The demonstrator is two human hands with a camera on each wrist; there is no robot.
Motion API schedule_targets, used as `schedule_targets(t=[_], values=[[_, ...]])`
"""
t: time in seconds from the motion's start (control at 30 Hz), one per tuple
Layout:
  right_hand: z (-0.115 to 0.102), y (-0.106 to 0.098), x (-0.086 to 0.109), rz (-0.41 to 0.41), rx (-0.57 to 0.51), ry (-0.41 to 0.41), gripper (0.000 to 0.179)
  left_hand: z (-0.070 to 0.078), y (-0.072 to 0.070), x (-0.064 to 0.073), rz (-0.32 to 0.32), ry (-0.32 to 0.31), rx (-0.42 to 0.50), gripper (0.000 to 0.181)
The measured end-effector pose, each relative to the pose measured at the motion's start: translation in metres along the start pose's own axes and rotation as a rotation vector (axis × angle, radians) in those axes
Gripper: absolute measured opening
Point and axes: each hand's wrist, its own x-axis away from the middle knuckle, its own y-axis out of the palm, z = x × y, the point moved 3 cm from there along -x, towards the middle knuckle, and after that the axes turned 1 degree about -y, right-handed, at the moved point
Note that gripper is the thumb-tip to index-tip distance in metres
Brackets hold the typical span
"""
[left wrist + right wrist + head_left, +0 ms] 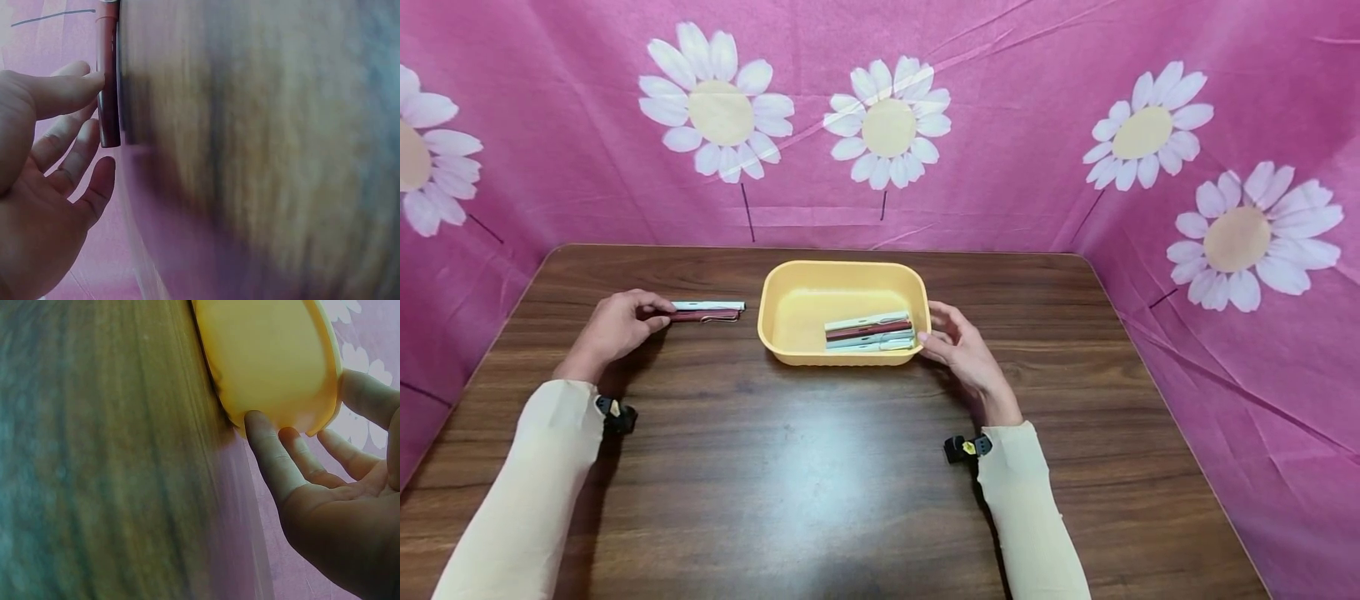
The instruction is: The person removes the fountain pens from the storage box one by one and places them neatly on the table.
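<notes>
At the left of the table in the head view, my left hand [625,325] pinches the near ends of two capped pens lying side by side. One is a dark red pen [706,316] with a wire clip, the other a light blue pen [711,306] just behind it. The left wrist view has the thumb pressed on the red pen [109,81]. My right hand [958,346] grips the right end of a yellow plastic tub [790,357], thumb at the rim and fingers along the outer wall. Several pens [868,331], pale, dark red and light blue, lie in the tub's right half.
Everything rests on a dark wood-grain table [790,517]. A pink cloth with daisies [887,127] hangs behind the table and along both sides. Each sleeved wrist carries a small black camera [617,414].
</notes>
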Motion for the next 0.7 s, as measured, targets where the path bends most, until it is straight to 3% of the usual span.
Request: schedule_targets(t=[0.5, 0.7], values=[[0.001, 0.001, -0.001, -0.001, 0.016, -0.008, 0.06, 0.006, -0.001, 0.008, 0.053, 0.023, -0.002, 0.018], [0.0, 0.0, -0.001, -0.008, 0.015, -0.011, 0.059, 0.017, 0.001, 0.007, 0.1, 0.09, 0.017, 0.019]])
